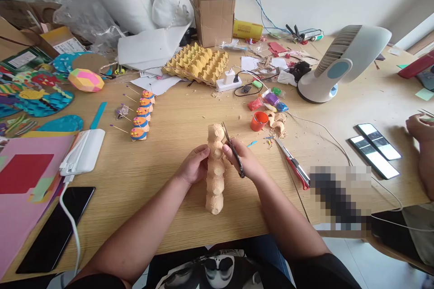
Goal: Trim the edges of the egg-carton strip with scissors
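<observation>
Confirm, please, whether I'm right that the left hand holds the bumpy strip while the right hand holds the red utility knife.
No: in the head view, the right hand holds scissors; the red utility knife lies on the table. The rest stands.

Both forearms (144,226) angle inward, left grip (195,165) and right grip (248,159) curled close together.

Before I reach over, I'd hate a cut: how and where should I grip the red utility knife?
Probably by the red handle, from the near right side: the utility knife lies flat, slim silver end pointing away leftward.
</observation>
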Action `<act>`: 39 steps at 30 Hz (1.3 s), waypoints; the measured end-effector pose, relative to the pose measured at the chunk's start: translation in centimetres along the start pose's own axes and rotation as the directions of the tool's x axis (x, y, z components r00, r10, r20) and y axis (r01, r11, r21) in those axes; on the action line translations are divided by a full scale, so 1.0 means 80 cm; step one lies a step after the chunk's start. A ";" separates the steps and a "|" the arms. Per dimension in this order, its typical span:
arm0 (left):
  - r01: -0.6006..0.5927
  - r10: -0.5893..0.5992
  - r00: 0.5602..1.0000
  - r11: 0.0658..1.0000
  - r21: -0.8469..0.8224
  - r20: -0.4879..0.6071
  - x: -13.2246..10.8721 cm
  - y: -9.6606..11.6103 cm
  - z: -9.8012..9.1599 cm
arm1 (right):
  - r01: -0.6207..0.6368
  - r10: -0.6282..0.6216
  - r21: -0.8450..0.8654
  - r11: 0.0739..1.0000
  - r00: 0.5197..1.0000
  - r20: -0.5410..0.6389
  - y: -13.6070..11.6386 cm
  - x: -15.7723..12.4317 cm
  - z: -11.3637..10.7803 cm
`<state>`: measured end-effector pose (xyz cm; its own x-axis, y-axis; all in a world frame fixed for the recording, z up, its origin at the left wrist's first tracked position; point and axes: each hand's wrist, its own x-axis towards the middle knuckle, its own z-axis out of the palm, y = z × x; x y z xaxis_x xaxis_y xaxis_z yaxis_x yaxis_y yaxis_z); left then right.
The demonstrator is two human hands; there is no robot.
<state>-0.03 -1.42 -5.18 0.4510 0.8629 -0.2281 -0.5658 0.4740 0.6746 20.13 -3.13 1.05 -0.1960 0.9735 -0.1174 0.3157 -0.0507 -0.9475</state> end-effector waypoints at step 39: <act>0.106 -0.110 0.988 0.994 -0.041 -0.105 -0.004 0.019 0.017 | 0.003 -0.013 -0.125 0.992 0.997 -0.080 0.040 0.022 0.011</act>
<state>-0.12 -1.24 -3.13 0.4350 0.8194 -0.3734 -0.5425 0.5694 0.6176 19.97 -1.74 -2.49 -0.1254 0.9888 -0.0815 0.4284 -0.0201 -0.9034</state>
